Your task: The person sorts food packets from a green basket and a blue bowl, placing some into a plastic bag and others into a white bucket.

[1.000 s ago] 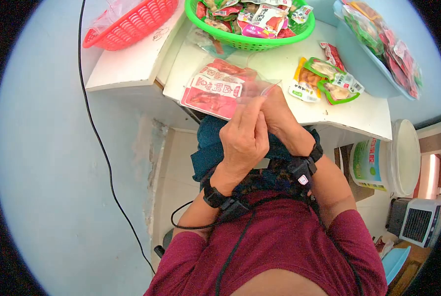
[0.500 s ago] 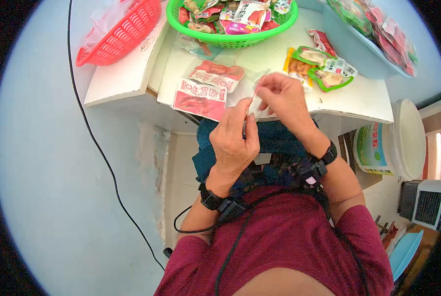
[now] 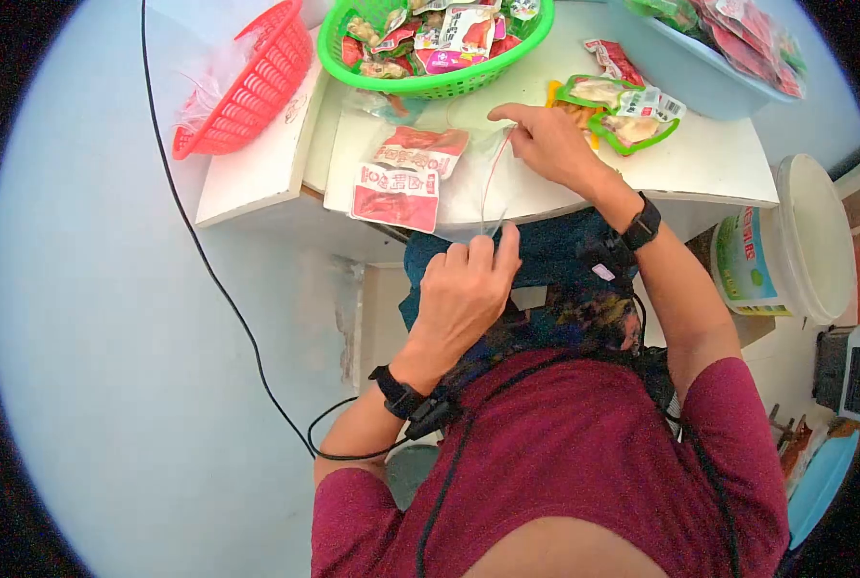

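A clear plastic zip bag (image 3: 468, 196) with a red line along its mouth lies at the table's front edge. Two red-and-white food packets (image 3: 396, 196) appear to be inside it, one overlapping the other. My left hand (image 3: 464, 294) is closed at the near corner of the bag's mouth, fingertips on the plastic. At the far end of the red line, my right hand (image 3: 557, 146) has its thumb and curled fingers against the bag's edge, the index finger pointing left. Just right of that hand lie several loose food packets (image 3: 632, 130) with green and yellow borders.
A green basket (image 3: 440, 87) full of packets stands at the back. To its left is a red basket (image 3: 257, 96) holding clear plastic. A light blue basin (image 3: 676, 82) with packets sits back right, a white bucket (image 3: 815, 241) below. A black cable (image 3: 213, 308) hangs at left.
My hands were together at the bag's mouth and have moved apart. The left came nearer to me, the right went farther away, and the bag's edge is now stretched out between them.
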Tool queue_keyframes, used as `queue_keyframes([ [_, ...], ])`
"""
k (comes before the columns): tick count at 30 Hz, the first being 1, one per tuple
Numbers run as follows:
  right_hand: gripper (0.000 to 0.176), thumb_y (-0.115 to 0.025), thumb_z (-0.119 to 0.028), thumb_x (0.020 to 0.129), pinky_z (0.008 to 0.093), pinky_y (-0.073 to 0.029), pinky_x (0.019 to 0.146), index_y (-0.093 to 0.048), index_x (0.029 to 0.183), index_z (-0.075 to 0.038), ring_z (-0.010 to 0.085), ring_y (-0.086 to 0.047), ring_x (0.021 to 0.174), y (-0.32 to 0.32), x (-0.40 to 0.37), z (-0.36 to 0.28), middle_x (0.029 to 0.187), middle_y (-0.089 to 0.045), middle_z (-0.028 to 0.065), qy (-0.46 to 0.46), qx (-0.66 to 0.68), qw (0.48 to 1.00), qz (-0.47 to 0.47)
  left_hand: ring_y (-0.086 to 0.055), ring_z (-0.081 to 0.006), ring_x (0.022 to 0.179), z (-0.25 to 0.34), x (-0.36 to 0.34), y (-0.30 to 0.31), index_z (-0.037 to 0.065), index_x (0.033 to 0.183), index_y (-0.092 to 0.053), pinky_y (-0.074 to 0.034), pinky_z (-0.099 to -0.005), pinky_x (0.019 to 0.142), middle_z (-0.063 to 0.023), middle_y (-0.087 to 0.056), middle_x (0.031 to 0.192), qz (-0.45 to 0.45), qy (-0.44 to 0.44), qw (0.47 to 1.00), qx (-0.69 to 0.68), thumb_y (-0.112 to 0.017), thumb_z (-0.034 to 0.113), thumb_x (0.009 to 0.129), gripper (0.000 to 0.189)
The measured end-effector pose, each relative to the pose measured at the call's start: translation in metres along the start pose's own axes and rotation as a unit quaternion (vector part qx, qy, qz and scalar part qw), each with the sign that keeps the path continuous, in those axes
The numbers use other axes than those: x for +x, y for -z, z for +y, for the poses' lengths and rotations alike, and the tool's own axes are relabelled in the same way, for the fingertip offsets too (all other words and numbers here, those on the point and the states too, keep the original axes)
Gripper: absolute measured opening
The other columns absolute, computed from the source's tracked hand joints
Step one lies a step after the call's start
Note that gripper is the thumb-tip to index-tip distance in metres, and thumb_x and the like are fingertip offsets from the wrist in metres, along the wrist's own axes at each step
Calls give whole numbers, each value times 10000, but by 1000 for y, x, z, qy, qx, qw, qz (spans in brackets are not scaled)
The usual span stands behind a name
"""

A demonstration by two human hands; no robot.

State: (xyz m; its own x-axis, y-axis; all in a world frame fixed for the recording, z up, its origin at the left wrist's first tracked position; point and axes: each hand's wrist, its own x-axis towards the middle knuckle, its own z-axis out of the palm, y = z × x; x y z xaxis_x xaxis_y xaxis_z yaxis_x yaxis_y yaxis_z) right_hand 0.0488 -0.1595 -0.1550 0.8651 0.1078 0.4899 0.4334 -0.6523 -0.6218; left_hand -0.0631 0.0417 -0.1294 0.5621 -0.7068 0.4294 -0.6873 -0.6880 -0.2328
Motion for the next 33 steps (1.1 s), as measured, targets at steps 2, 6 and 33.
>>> queue_keyframes([
  [2, 271, -552, -40, 853, 330, -482, 560, -666, 1099, -28, 200, -625, 603, 0, 1, 5, 647, -630, 103, -25, 53, 998, -20, -556, -206, 633, 1, -1, -5, 92, 1060, -612, -465, -327, 529, -44, -499, 765, -72, 34, 996, 46, -677, 252, 821, 295],
  [6, 255, -514, -13, 863, 263, -476, 487, -674, 1060, 17, 101, -614, 588, 19, 3, -1, 664, -628, 62, -140, 182, 969, -94, -593, -230, 710, -3, 0, 4, 71, 923, -589, -508, -347, 575, -72, -537, 814, -91, 55, 992, 66, -656, 225, 834, 190],
  [33, 168, -673, -158, 889, 209, -454, 563, -697, 859, 5, 51, -555, 619, 90, 76, -74, 702, -638, 10, 139, 123, 983, 13, -634, -237, 702, -136, 46, 142, -29, 858, -662, -500, -319, 655, -140, -660, 805, 116, 38, 989, -86, -672, 22, 804, 74],
])
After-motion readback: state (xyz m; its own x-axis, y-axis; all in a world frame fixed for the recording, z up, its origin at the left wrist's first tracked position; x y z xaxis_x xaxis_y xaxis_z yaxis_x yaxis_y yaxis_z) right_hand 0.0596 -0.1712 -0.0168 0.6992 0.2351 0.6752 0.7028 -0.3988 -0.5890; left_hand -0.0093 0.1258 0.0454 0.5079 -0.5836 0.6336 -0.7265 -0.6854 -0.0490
